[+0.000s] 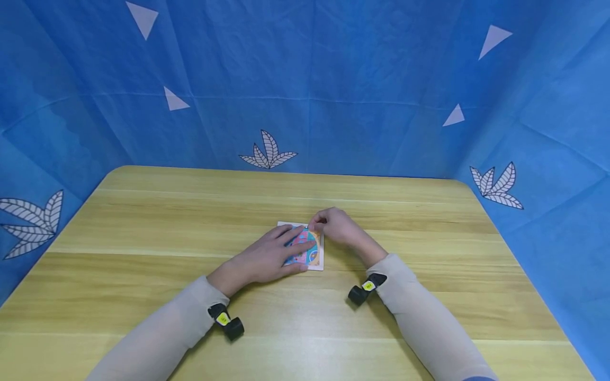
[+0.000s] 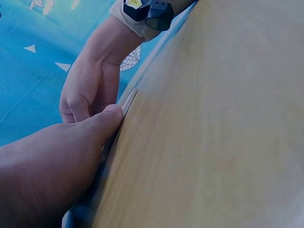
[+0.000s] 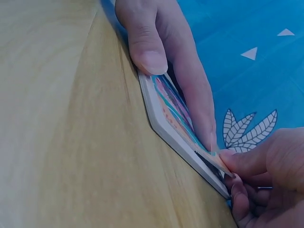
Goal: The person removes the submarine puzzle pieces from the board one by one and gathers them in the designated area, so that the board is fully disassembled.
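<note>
The fingers point(image 3: 254, 159) of my right hand point(image 1: 339, 226) are closed in a pinch on the far right corner of a colourful picture piece point(image 1: 312, 254), which stands slightly raised from its white-edged board point(image 3: 164, 130). My left hand point(image 1: 271, 257) lies across both, spread wide and fairly straight. The board lies on the wooden tabletop point(image 1: 305, 323). My pale sleeves point(image 1: 424, 312) carry black wrist cameras point(image 1: 358, 295); beyond hangs patterned blue cloth point(image 1: 267, 58).
</note>
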